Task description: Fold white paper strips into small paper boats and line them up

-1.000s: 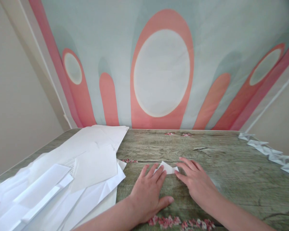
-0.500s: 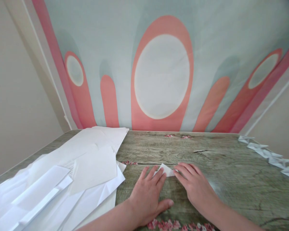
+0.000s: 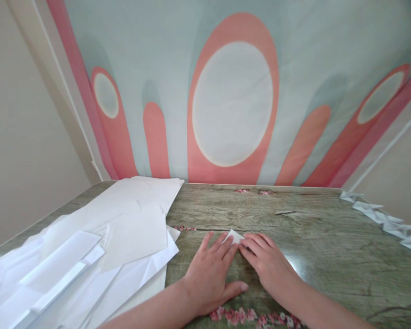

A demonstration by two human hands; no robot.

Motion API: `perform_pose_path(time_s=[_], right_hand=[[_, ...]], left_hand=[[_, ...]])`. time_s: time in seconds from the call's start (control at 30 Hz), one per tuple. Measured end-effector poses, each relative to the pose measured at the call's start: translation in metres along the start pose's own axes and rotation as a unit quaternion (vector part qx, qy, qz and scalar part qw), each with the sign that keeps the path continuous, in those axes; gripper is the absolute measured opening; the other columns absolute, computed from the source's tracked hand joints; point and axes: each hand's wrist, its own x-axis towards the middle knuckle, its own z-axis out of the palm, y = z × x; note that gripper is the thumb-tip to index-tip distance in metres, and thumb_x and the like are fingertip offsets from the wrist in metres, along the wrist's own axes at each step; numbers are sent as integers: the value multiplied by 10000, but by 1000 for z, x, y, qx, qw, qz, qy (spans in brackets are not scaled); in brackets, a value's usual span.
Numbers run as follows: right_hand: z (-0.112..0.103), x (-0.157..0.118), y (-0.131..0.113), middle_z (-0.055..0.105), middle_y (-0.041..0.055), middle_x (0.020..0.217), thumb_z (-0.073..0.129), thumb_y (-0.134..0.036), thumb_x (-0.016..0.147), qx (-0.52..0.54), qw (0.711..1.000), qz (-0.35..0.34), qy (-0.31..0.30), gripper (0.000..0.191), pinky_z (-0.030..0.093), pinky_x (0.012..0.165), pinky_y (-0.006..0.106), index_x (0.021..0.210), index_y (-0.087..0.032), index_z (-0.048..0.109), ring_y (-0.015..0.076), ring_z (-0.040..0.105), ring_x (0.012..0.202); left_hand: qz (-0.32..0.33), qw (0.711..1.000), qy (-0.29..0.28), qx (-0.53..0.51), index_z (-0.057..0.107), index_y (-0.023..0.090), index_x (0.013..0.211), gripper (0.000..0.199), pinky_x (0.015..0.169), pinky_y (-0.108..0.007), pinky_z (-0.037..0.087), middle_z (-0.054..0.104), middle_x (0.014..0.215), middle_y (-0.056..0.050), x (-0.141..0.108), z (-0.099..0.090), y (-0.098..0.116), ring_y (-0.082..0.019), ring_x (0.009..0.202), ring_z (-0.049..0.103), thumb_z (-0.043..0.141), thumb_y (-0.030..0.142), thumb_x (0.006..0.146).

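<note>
White paper [image 3: 234, 236] lay short of table's [image 3: 315, 237] far edge, your spread L hand [image 3: 208, 274] atop, prob. steadying it; R hand [image 3: 272, 269], half-curled, met its corner, grip unclear.

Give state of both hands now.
Left hand: open, fingers pressing the folded white paper on the table.
Right hand: fingertips at the paper's edge; grip can't be told.

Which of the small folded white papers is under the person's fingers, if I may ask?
The lone small paper at mid-table, partly under the left hand and meeting the right hand; the other folded papers line the right edge.
</note>
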Motion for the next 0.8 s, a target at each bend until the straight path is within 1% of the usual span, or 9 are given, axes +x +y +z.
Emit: perform_pose_path(time_s=[0.1,0.27,0.4,0.5,0.6,0.8], right_hand=[[-1,1,-1,631,67,997,549,-169,827,-3,1000,-4,2,203,347,936,373,1009,-152,636,215,489,1032],[-5,4,-2,627,71,988,537,-157,832,-9,1000,-8,3,189,349,931,371,993,-148,636,204,495,1020],[-6,5,-2,624,65,973,542,-148,833,-4,1000,-2,-9,174,348,936,372,977,-147,639,207,498,1019],[-6,6,-2,622,64,963,542,-162,840,2,1000,-2,-10,158,353,937,379,962,-158,641,208,502,1013],[-6,6,-3,617,64,958,539,-170,847,7,1000,1,-11,154,360,934,381,964,-170,639,207,502,1012],[-7,6,-3,611,59,971,573,-162,827,21,1000,8,-22,155,356,939,377,969,-155,636,218,503,1011]], left_hand=[[1,1000,-2,-4,315,173,1374,716,1093,-462,80,331,1423,-99,-1,0,0,-249,1335,220,205,660,860],[-6,1000,2,5,331,192,1368,687,1091,-480,89,335,1422,-91,-1,0,0,-264,1343,192,212,647,867],[-28,999,10,28,407,178,1325,668,1085,-489,122,338,1419,-102,-1,-1,2,-278,1350,160,241,637,868],[-46,997,23,52,497,139,1252,640,1094,-466,125,388,1389,-112,-2,-1,4,-273,1352,148,281,610,875],[-59,995,36,71,564,110,1177,609,1104,-438,120,444,1347,-120,-1,-1,5,-263,1348,168,324,583,878],[-71,992,39,93,630,107,1088,540,1101,-428,133,528,1265,-124,-1,-4,8,-270,1328,232,384,539,878]])
